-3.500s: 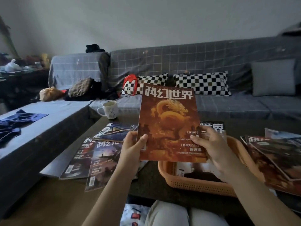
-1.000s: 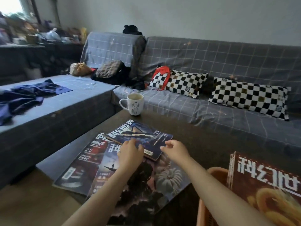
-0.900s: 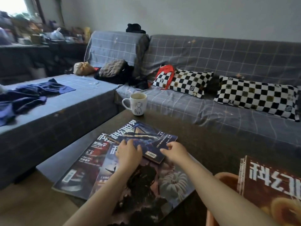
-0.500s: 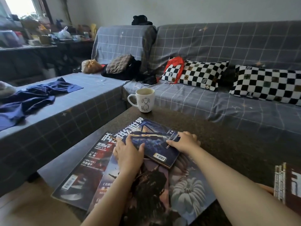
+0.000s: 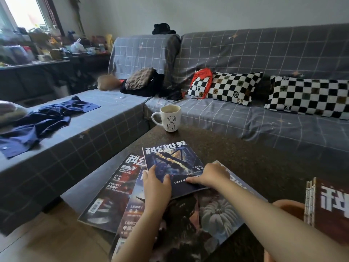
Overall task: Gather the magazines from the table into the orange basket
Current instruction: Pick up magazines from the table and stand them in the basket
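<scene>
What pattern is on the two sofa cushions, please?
A black-and-white checkerboard pattern on both rectangular sofa cushions, clearest in the head view.

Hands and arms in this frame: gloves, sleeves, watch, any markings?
Both bare. The left hand and right hand have no gloves or rings that show. Both forearms are uncovered as far as the frame edge: no sleeves, watch, bands or markings in view.

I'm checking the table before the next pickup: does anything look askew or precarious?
Yes. The lowest magazine lies skewed with its near corner past the table edge. The other two are fanned unevenly on it, the left hand and right hand gripping the blue magazine. The mug stands upright.
</scene>
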Demonstrator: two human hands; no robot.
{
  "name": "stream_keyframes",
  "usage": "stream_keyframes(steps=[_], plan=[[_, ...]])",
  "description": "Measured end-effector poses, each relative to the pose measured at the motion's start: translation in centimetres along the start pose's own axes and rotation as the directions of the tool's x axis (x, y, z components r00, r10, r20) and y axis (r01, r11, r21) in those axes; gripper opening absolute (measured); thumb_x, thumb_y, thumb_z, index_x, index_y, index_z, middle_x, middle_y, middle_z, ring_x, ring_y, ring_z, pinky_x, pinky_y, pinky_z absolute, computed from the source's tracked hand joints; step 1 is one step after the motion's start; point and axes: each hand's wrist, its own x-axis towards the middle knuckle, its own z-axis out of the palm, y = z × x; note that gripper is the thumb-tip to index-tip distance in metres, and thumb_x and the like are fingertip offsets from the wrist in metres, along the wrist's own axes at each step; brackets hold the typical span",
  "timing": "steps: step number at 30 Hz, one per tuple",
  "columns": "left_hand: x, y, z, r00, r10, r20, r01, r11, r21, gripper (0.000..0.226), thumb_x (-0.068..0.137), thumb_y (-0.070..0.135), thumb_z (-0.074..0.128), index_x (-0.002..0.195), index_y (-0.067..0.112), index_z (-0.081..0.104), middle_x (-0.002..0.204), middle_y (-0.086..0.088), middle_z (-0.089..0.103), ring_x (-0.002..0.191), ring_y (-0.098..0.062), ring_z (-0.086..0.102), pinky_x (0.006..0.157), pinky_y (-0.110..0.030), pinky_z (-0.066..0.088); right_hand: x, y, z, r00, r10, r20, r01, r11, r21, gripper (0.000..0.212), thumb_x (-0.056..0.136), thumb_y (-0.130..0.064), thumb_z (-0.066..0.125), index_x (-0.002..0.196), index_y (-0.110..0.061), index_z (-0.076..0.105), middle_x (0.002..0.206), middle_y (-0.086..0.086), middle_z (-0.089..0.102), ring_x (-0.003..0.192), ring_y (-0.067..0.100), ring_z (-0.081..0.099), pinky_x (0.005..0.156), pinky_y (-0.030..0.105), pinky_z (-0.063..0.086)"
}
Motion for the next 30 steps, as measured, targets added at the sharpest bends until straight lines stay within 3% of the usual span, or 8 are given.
stream_keyframes(steps=[4,6,8,13,18,22,26,30], plan=[[-0.4,-0.3,-2.5,0.987,-0.159,-0.031,0.155,0.983,-0.100,0.045,0.091,0.017,0.064,0.133,0.007,0.051,0.128,-0.014,0.059,0.117,-0.031,0.057,0.101,-0.044,0.046,-3.4,0.3,0.5,0.994,0.032,0.102,-0.057,0.965,0.255,0.083,0.063,-0.060,0.077,0.128,-0.013,0.052,0.128,0.007,0.058,0.114,0.025,0.055,0.095,0.035,0.046],[-0.9,-0.7,-4.0,0.971,-0.234,0.054,0.239,0.959,-0.152,0.022,0.089,0.012,0.067,0.107,0.001,0.061,0.094,-0.008,0.067,0.088,-0.025,0.064,0.082,-0.037,0.054,-5.3,0.3,0.4,0.988,0.098,0.123,-0.134,0.934,0.332,0.080,0.066,-0.049,0.080,0.129,-0.010,0.049,0.128,0.009,0.057,0.114,0.025,0.055,0.096,0.036,0.046],[-1.8,-1.4,-5.2,0.958,-0.234,0.164,0.260,0.952,-0.161,0.019,0.089,0.012,0.068,0.102,-0.002,0.067,0.080,-0.006,0.069,0.073,-0.020,0.065,0.068,-0.031,0.054,-7.0,0.3,0.3,0.982,0.145,0.117,-0.179,0.907,0.381,0.075,0.069,-0.041,0.080,0.129,-0.008,0.049,0.126,0.010,0.058,0.112,0.025,0.056,0.092,0.034,0.047],[-5.4,-2.5,-7.9,0.972,-0.121,0.200,0.176,0.941,-0.288,0.026,0.094,0.013,0.062,0.117,0.018,0.053,0.097,-0.008,0.070,0.082,-0.023,0.070,0.077,-0.044,0.059,-11.3,0.3,-0.4,0.980,0.119,0.157,-0.194,0.723,0.663,0.047,0.076,-0.025,0.079,0.113,-0.006,0.057,0.111,0.009,0.065,0.098,0.025,0.061,0.074,0.031,0.045],[-8.5,-1.2,-10.8,0.972,0.019,0.235,0.105,0.859,-0.501,0.026,0.097,0.012,0.057,0.123,0.013,0.053,0.108,-0.013,0.069,0.093,-0.029,0.072,0.075,-0.043,0.060,-16.1,1.5,-2.2,0.995,-0.017,0.094,-0.076,0.453,0.888,0.042,0.078,-0.013,0.076,0.113,-0.010,0.053,0.095,0.005,0.067,0.075,0.019,0.068,0.057,0.030,0.053],[-11.3,1.7,-11.8,0.951,0.146,0.273,0.054,0.790,-0.611,0.025,0.097,0.009,0.055,0.122,0.010,0.053,0.100,-0.010,0.073,0.085,-0.025,0.074,0.063,-0.035,0.060,-19.7,3.8,-3.6,0.994,-0.082,-0.078,0.098,0.286,0.953,0.050,0.081,-0.010,0.072,0.124,-0.011,0.047,0.112,0.009,0.064,0.093,0.027,0.066,0.080,0.042,0.055],[-14.1,4.1,-10.8,0.918,0.245,0.312,0.015,0.765,-0.644,0.024,0.096,0.010,0.057,0.119,0.013,0.055,0.092,-0.008,0.075,0.078,-0.023,0.074,0.058,-0.033,0.059,-23.0,7.4,-4.6,0.980,-0.057,-0.193,0.200,0.165,0.966,0.046,0.083,-0.009,0.069,0.123,-0.019,0.049,0.108,0.009,0.068,0.091,0.027,0.069,0.076,0.041,0.056],[-16.6,5.9,-8.2,0.866,0.304,0.396,0.034,0.755,-0.655,0.021,0.096,0.013,0.057,0.115,0.021,0.056,0.091,-0.003,0.077,0.082,-0.024,0.074,0.061,-0.035,0.059,-25.8,11.7,-5.1,0.967,0.035,-0.252,0.244,0.148,0.958,0.046,0.081,-0.010,0.070,0.120,-0.025,0.051,0.103,0.005,0.071,0.089,0.026,0.070,0.073,0.041,0.056]])
